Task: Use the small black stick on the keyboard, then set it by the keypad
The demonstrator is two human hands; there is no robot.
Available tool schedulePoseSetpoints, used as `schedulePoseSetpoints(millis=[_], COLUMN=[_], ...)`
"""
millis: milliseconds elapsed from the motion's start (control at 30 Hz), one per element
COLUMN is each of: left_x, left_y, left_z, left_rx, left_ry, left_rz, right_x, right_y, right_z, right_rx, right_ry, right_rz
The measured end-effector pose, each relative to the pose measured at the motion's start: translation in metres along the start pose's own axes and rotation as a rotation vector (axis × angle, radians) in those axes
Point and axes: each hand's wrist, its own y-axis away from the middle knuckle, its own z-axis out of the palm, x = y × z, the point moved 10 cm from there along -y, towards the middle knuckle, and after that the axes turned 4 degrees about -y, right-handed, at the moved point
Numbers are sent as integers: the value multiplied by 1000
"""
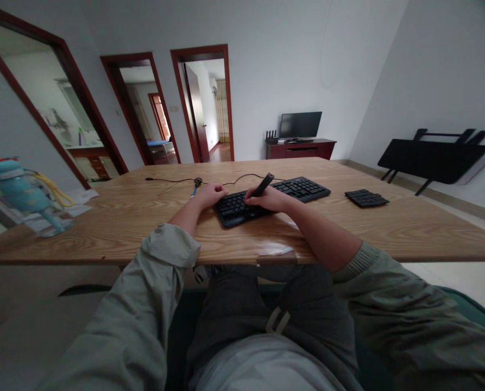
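A black keyboard point(307, 188) lies at a slant on the wooden table in front of me. At its upper left corner is my left hand point(212, 194), fingers curled closed against the keyboard's edge. My right hand point(270, 199) is over the middle of the keyboard, closed around a thick black pen-like stick point(263, 185). The stick leans to the upper right; its lower tip is hidden by my fingers, so I cannot tell whether it touches the keys. Behind the keyboard runs a thin black cable point(169, 180), bunched in a knot near my left hand.
To the right lies a flat black piece with key-like blocks point(366, 197). A light blue bottle with a red top point(20, 187) and papers stand at the left end of the wooden table point(144, 241). Clear tape point(277, 256) covers part of the front edge.
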Motion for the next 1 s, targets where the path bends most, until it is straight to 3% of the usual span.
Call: schedulePoseSetpoints(millis=[367, 600, 700, 800, 900, 1000], left_x=[68, 71, 70, 70, 68, 65], left_y=[31, 30, 29, 30, 30, 29], left_z=[13, 27, 26, 26, 29, 30], left_rx=[-278, -345, -349, -367, -373, -366], left_ry=[45, 6, 44, 33, 30, 56], left_rz=[220, 237, 229, 239, 232, 214], right_x=[-2, 3, -1, -1, 7, 16], right_y=[-17, -17, -19, -23, -29, -30], right_z=[11, 10, 3, -2, 7, 16], right_rx=[18, 36, 115, 255, 374, 481], right_ry=[-114, -177, -259, -508, -790, -847], right_rz=[-2, -10, -2, 45, 129, 170])
